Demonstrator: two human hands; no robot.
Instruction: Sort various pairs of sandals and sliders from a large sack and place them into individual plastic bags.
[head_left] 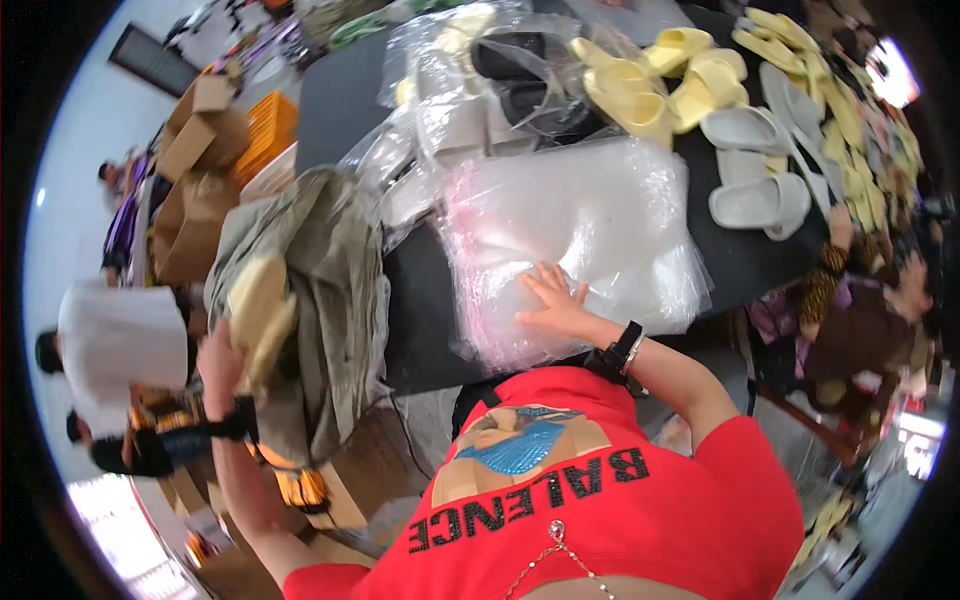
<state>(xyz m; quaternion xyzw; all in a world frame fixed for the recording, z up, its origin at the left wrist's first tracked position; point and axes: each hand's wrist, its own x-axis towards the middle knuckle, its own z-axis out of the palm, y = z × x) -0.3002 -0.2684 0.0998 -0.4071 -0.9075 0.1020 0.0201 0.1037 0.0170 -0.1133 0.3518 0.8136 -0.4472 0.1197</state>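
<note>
**A:** Start closest in. What are the two hands doing?

**B:** The right hand (553, 300), just below the middle of the frame, lies flat on a stack of clear plastic bags (575, 235), fingers (548, 275) spread apart and touching the top bag. Nothing is gripped there.

**A:** And the other?

**B:** The left hand (222, 362), at the lower left of the frame, is raised and closed around a pale yellow slipper (258, 310). The slipper's long axis runs from the hand up and slightly right, its far end sticking out above the fingers.

**A:** How do slipper and bags lie to each other?

**B:** Well apart. The bags sit to the right of the slipper, on the black counter (425, 300), so the right hand is by far the nearer one to them. Between the two lies a big olive-grey sack (330, 260), slumped at the counter's left edge, just behind the slipper.

**A:** Further back?

**B:** Beyond the stack, more crumpled clear bags, some with dark things inside. At the upper right of the frame, loose yellow slippers (650, 80) and grey slippers (755, 165) lie on the counter. Cardboard boxes (200, 130) stand at the upper left.
</note>
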